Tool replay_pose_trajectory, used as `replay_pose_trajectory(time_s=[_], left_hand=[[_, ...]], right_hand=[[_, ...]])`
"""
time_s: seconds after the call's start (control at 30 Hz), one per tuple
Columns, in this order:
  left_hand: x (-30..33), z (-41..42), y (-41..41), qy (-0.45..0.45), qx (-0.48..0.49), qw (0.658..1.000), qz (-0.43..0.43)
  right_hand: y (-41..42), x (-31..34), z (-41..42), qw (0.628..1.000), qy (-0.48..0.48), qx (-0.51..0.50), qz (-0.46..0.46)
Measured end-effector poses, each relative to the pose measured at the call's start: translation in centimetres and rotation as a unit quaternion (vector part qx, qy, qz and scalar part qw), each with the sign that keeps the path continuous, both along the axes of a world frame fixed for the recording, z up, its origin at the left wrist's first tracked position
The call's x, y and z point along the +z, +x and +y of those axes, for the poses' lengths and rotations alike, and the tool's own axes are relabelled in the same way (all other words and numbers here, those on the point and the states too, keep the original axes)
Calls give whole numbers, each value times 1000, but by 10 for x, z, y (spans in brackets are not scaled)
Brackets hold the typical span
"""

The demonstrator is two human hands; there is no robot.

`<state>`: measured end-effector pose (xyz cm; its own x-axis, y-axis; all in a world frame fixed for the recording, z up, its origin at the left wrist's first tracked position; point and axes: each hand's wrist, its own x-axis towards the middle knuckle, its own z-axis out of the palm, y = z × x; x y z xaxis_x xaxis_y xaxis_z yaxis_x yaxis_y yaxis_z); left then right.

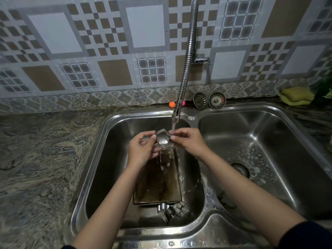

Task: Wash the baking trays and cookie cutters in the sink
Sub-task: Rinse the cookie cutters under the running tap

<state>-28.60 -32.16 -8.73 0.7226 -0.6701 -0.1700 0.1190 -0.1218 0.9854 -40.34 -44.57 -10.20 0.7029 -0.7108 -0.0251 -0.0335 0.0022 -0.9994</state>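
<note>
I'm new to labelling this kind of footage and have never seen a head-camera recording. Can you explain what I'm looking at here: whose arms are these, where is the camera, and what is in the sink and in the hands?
There is no machine here. A person wears one wide-angle camera on the head, looking forward and down, so the two arms reaching in from the bottom are their own.

The left hand and right hand together hold a metal cookie cutter under water running from the flexible tap.

Below them, in the left basin of a double steel sink, lies a stained baking tray, with more cookie cutters piled at its near end. The right basin has soap suds on its floor.

Behind the sink, two drain strainers lean against the tiled wall, and a yellow sponge sits at the far right.
</note>
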Motion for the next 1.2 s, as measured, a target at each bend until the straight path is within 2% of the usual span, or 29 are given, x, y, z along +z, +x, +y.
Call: replay_pose_trajectory(time_s=[0.27, 0.4, 0.47, 0.57, 0.67, 0.73, 0.87, 0.97, 1.1, 1.17, 1.2], left_hand=[[-5, -11, -18, 13, -47, 999, 13], [-34, -1, -28, 95, -107, 989, -32], [-56, 10, -32, 171, -195, 963, -71], [-87, 29, -35, 291, -370, 875, -115], [-113, 40, -40, 364, -481, 788, -125], [-124, 42, -42, 382, -521, 753, -127], [-130, 37, -43, 390, -561, 718, -131], [-127, 36, -49, 394, -603, 676, -155], [-129, 39, -56, 369, -613, 688, -119], [-135, 41, -59, 367, -624, 676, -140], [-139, 42, -61, 360, -614, 684, -158]], right_hand=[[-37, 2, -12, 999, 16, -39, 14], [-84, 3, -22, 995, 35, -94, -4], [-116, -1, -30, 993, 13, -115, 27], [-163, -17, -40, 982, -49, -106, 145], [-193, -43, -43, 940, -83, -57, 327], [-198, -63, -39, 904, -99, -25, 415], [-187, -92, -30, 867, -104, 36, 485], [-177, -96, -27, 852, -97, 66, 510], [-173, -93, -26, 859, -107, 65, 497], [-175, -91, -25, 867, -110, 62, 482], [-176, -90, -24, 869, -111, 61, 478]])
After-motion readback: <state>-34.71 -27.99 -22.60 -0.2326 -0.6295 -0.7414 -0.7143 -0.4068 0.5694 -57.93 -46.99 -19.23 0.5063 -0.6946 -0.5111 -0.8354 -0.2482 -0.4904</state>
